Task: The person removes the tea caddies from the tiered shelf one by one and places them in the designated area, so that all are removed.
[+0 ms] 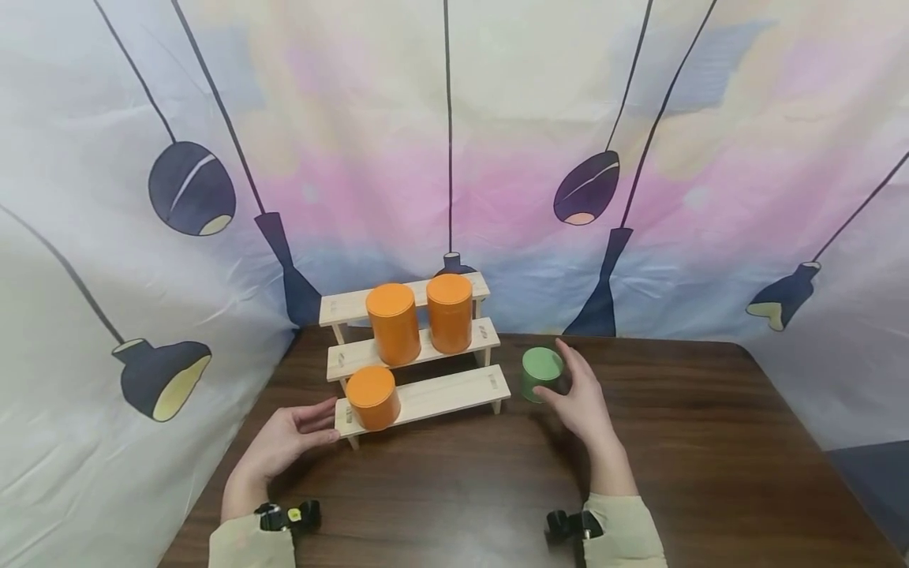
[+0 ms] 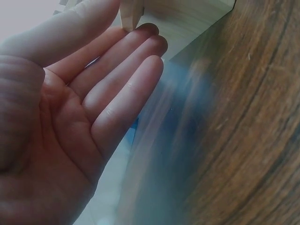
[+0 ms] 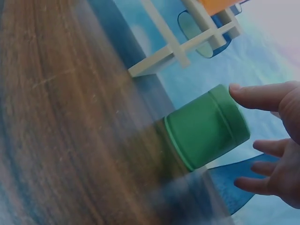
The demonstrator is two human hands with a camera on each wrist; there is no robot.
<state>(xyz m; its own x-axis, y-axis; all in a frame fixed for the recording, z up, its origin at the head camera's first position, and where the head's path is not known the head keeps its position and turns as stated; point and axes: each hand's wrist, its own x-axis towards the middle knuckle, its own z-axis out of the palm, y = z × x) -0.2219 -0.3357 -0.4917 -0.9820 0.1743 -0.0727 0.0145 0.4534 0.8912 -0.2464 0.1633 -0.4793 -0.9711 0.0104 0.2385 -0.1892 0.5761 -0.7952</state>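
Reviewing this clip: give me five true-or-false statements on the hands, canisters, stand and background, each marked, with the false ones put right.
1. The left hand touches the left end of the bottom shelf. True.
2. All three orange canisters stand on the bottom shelf. False: one orange canister stands there; two more orange canisters stand on the middle shelf.
3. The right hand is at the green canister, thumb and fingers spread apart. True.
4. The green canister is on the top shelf. False: it stands on the dark wooden table, right of the three-tier wooden stand.
5. The backdrop is printed with hanging lamps. True.
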